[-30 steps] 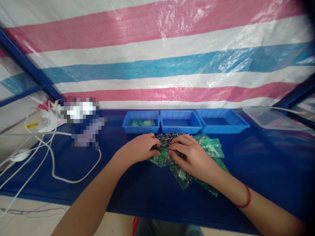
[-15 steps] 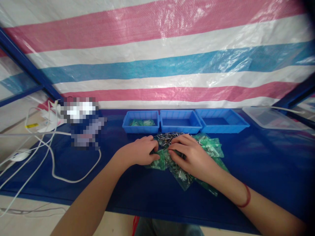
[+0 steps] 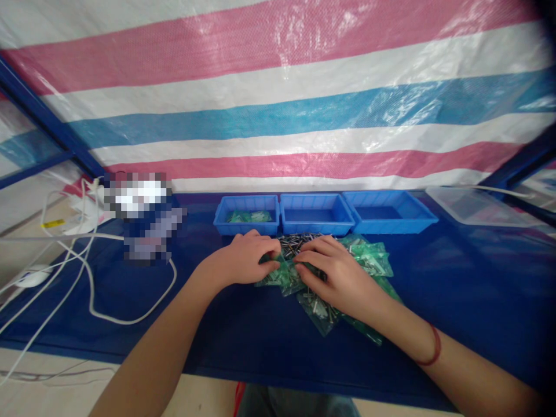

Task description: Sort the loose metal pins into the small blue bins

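My left hand (image 3: 243, 258) rests on the blue table, its fingers curled around a small green plastic bag (image 3: 273, 273) of metal pins. My right hand (image 3: 336, 271) lies just to the right, fingers bent down on the same cluster of green bags (image 3: 369, 258). A loose pile of small metal pins (image 3: 299, 242) lies just beyond both hands. Several more filled green bags spread under and to the right of my right hand. A red string circles my right wrist.
Three blue bins stand in a row behind the pile: the left bin (image 3: 247, 214) holds green bags, the middle bin (image 3: 315, 214) and right bin (image 3: 388, 212) look bare. A clear tray (image 3: 478, 207) sits far right. White cables (image 3: 93, 272) loop at the left.
My left hand has shifted slightly forward and closed tighter on a green bag. My right hand has stayed nearly in place on the bags.
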The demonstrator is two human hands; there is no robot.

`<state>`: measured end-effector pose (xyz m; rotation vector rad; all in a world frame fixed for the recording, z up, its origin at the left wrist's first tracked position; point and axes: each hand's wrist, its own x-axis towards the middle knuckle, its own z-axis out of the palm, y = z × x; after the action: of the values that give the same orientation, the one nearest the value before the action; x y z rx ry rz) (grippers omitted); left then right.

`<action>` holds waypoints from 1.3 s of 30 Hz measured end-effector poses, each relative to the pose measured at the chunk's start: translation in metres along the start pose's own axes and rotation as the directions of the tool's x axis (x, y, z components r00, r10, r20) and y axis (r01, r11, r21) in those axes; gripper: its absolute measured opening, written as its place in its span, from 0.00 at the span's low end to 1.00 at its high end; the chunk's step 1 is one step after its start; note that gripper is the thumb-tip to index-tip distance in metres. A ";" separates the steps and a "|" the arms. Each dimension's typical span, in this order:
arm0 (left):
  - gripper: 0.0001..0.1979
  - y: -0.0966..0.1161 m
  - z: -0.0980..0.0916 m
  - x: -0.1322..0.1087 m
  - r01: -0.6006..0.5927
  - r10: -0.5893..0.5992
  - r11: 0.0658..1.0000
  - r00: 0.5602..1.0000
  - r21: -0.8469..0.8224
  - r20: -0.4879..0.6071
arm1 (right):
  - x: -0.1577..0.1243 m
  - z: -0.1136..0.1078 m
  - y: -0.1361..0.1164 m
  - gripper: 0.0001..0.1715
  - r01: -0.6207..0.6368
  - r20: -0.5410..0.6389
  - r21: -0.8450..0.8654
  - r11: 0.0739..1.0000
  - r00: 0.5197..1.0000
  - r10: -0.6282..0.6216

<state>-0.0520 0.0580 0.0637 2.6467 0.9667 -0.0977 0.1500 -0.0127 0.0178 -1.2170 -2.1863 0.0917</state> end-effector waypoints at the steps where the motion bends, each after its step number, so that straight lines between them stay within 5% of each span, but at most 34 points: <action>1: 0.06 0.001 -0.001 0.000 0.004 -0.004 1.000 1.000 0.000 -0.005 | 0.000 0.000 0.000 0.08 0.002 -0.009 0.004 1.000 1.000 -0.002; 16: 0.10 -0.003 -0.014 -0.006 -0.155 0.113 0.966 0.973 -0.205 -0.202 | -0.001 0.001 0.003 0.09 -0.006 0.002 0.009 1.000 1.000 0.006; 27: 0.10 0.015 -0.010 0.000 -0.196 -0.030 0.864 0.900 -0.465 -0.435 | 0.003 -0.009 -0.009 0.09 -0.013 -0.117 0.225 0.974 0.992 0.040; 31: 0.10 0.016 0.001 0.007 -0.250 -0.059 0.797 0.875 -0.550 -0.481 | 0.000 -0.009 -0.008 0.06 -0.076 -0.133 0.380 0.922 0.982 0.136; 39: 0.11 0.019 0.002 0.009 -0.273 -0.068 0.680 0.900 -0.680 -0.430 | 0.000 -0.012 -0.004 0.15 -0.302 -0.123 0.583 0.754 0.885 0.450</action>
<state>-0.0333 0.0491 0.0653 1.9602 0.7365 0.7767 0.1536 -0.0174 0.0286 -1.2237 -1.4976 0.6551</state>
